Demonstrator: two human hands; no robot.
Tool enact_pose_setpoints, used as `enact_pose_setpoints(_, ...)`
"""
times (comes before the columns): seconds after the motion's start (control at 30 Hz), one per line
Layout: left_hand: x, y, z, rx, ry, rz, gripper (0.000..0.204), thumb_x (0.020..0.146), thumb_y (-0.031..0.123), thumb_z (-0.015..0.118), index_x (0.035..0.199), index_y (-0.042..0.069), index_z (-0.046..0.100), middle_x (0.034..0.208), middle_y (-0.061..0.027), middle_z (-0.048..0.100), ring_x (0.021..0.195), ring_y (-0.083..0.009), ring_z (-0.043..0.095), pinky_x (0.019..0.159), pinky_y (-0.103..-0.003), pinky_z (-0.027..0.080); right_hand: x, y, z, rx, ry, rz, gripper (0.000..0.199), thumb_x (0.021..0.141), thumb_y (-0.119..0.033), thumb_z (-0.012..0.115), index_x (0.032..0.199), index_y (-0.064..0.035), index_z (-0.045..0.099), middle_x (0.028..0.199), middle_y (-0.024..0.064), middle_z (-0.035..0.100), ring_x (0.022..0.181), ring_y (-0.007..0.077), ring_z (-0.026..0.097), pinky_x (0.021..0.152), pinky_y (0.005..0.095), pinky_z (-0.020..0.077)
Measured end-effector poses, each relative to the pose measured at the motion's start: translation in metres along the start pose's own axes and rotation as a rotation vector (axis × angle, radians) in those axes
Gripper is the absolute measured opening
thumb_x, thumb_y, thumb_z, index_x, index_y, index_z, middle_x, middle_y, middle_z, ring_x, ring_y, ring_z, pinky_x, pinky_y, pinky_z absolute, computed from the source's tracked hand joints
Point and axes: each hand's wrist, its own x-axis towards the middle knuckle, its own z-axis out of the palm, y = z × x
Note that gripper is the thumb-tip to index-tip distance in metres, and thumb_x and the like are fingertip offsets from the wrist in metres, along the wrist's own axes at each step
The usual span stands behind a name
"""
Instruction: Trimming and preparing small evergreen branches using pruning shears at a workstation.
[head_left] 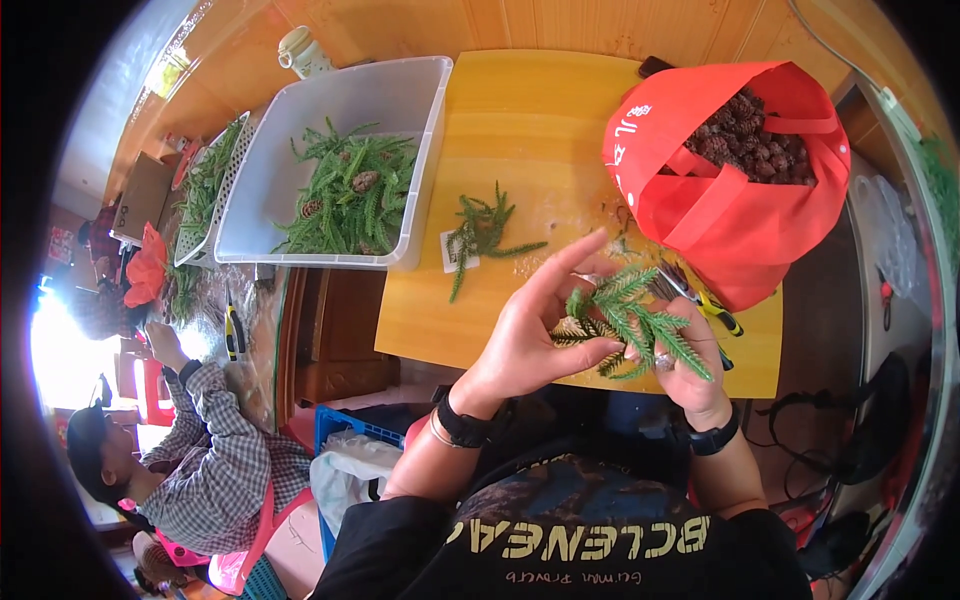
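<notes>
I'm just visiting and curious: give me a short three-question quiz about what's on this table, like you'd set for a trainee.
1. True or false: the red bag holds pine cones.
2. What do the left hand and right hand hold together?
A. a green sprig
B. a spoon
C. a cup
3. Fill in: the clear plastic bin holds green sprigs and a few pine ____.

Key: 1 true; 2 A; 3 cones.
</notes>
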Motion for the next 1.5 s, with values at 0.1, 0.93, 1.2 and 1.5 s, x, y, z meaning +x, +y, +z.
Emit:
enact_pose_setpoints(0.1,0.001,-0.001,0.004,0.014,0.000,-0.045,0.079,0.072,-0.006,0.070,0.139,0.003,0.028,0.123,-0.0101,0.047,0.107,-0.0137,0.051,0.090,-0.028,0.043,0.002,0.003,-0.006,0.061,-0.072,-0.062,0.027,0.085,-0.031,0.060,0.088,-0.0070,0.047,0.099,0.0122,0.055,0.081,0.0193,0.055,0.073,0.0306,0.0447)
enact_pose_setpoints(0.93,0.018,-0.011,0.035,-0.250,0.147,-0.015,0.008,0.091,0.009,0.051,0.096,0.002,0.051,0.074,0.0017,0.048,0.057,-0.0044,0.042,0.052,-0.019,0.034,0.002,-0.021,-0.018,0.185,-0.053,-0.009,0.029,0.083,-0.036,0.055,0.084,-0.0095,0.044,0.081,0.0124,0.055,0.076,0.0206,0.051,0.069,0.0284,0.0396)
enact_pose_setpoints(1.2,0.024,-0.012,0.031,-0.300,0.157,-0.158,0.013,0.090,0.010,0.055,0.098,0.001,0.051,0.069,-0.0014,0.051,0.057,-0.0089,0.049,0.054,-0.021,0.039,0.000,-0.022,-0.026,0.255,-0.044,0.015,0.031,0.084,-0.040,0.052,0.086,-0.0100,0.042,0.084,0.0153,0.055,0.077,0.0211,0.050,0.069,0.0284,0.0398)
enact_pose_setpoints(1.5,0.024,-0.019,0.026,-0.470,0.129,-0.277,0.019,0.088,0.011,0.059,0.101,0.002,0.050,0.083,-0.0089,0.058,0.065,-0.0138,0.056,0.061,-0.025,0.045,-0.001,-0.025,-0.030,0.370,-0.013,0.023,0.028,0.087,-0.035,0.048,0.090,-0.0083,0.041,0.087,0.0192,0.053,0.082,0.0238,0.050,0.072,0.0293,0.0431)
